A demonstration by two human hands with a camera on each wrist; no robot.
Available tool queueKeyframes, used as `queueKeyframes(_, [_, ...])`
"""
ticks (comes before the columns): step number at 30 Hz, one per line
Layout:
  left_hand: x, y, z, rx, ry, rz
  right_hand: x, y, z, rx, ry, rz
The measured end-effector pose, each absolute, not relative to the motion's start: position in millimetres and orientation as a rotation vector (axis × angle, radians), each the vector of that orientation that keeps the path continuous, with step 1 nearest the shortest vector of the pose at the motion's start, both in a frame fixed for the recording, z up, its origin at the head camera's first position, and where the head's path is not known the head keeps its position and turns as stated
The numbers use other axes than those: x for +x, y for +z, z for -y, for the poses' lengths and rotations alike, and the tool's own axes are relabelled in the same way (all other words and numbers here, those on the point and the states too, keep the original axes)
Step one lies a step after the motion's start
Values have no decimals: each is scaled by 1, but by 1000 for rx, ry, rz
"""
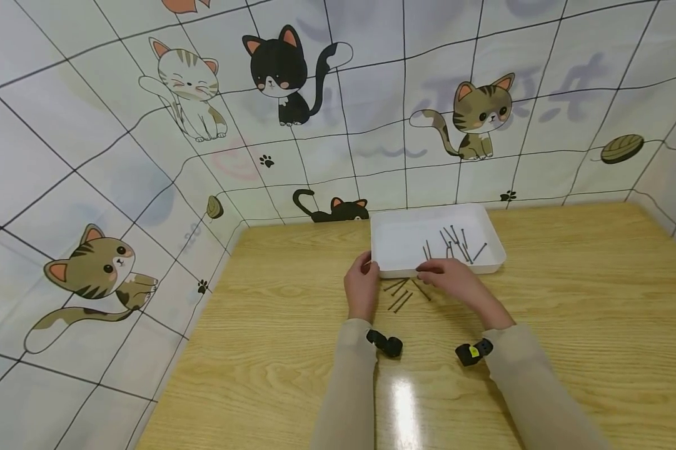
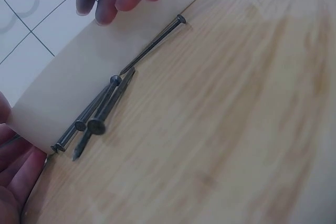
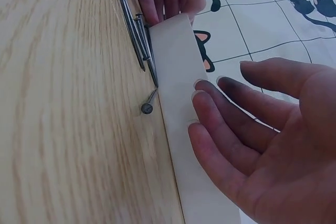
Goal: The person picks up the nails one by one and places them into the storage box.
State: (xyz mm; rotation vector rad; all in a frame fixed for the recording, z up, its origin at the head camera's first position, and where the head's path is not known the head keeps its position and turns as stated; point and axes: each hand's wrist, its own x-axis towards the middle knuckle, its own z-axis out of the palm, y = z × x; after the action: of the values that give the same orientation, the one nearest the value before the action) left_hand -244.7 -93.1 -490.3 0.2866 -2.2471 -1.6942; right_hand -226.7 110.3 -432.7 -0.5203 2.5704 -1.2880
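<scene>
A shallow white tray (image 1: 399,237) sits at the back of the wooden table, with several dark metal nails (image 1: 479,252) scattered in its right half. My left hand (image 1: 362,287) holds the tray's front left corner, with the thumb against the wall and the fingers curled behind, as the left wrist view shows. At the tray's front wall is my right hand (image 1: 456,281), its fingers loosely bent with nothing visible in them in the right wrist view. Several more nails (image 2: 153,44) lie on the table along the front wall, between both hands; some overlap.
Walls covered in a cat-printed sheet (image 1: 371,144) rise behind the table and along its left. The tray's back edge stands close to that wall. Bare wood of the table (image 1: 585,300) shows to the right and in front. Black wrist cameras (image 1: 391,345) sit at both cuffs.
</scene>
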Motion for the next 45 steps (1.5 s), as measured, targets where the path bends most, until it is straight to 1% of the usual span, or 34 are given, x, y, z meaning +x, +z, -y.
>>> queueKeyframes(12, [-243, -491, 92, 261, -1696, 2240, -220, -432, -109, -568, -1277, -2575])
queueKeyframes(24, [-243, -491, 92, 279, -1703, 2238, -222, -439, -108, -603, -1131, -2618])
queueKeyframes(32, [-244, -489, 92, 275, -1698, 2233, -221, -442, -97, -628, -1090, -2642])
queueKeyframes(45, [-244, -490, 92, 303, -1704, 2242, -222, -448, -78, -711, -862, -2829])
